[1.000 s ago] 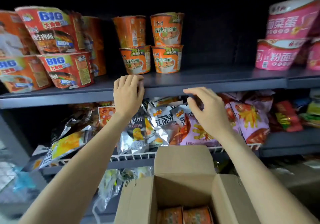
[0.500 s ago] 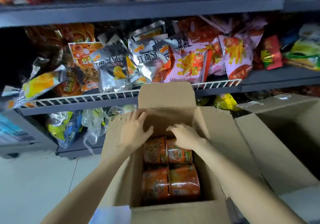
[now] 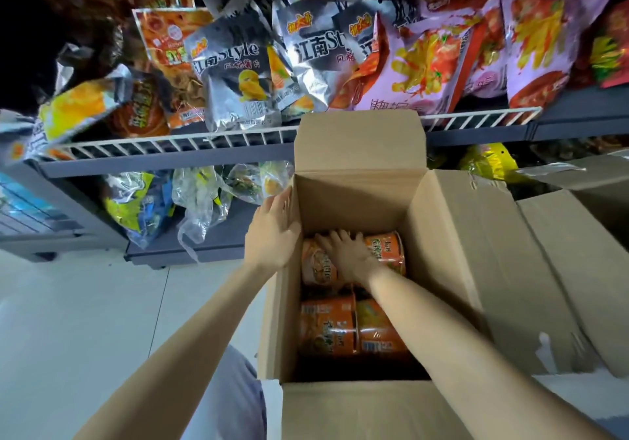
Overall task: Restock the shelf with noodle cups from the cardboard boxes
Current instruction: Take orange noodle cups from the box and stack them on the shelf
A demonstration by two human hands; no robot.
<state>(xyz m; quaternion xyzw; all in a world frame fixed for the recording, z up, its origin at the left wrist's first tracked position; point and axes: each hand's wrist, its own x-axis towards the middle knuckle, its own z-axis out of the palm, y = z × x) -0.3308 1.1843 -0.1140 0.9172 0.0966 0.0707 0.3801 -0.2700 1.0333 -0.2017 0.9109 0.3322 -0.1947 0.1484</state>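
A: Where are the noodle cups?

B: Four orange round noodle cups (image 3: 328, 329) lie on their sides at the bottom of an open brown cardboard box (image 3: 442, 235), packed two by two. The box stands on the pale tiled floor (image 3: 85, 303), its far flap upright against the shelf front.

A: And the hands?

B: The right hand (image 3: 347, 257) is down inside the box, fingers spread over the two far cups. Whether that grip has clenched on a cup or only lies on top, I cannot tell. The left hand (image 3: 272, 235) rests on the top edge of the box's left wall, fingers straight, grip released, thumb on the inner side.

A: What's behind the box?

B: A dark grey metal shelf (image 3: 153, 164) with a white wire rail (image 3: 170, 145) along its front. Behind the rail lean silver snack bags with black lettering (image 3: 238, 75), pink snack bags printed with fries (image 3: 429, 68) and an orange printed snack bag (image 3: 166, 38). On the lower shelf board lie clear plastic bags with yellow and green packs (image 3: 143, 208).

A: Anything else nearby?

B: A second open brown cardboard box (image 3: 578, 235) stands just to the right, touching the first one's right flap. A patch of pale blue clothing (image 3: 235, 402) shows at the bottom edge, between the arms.
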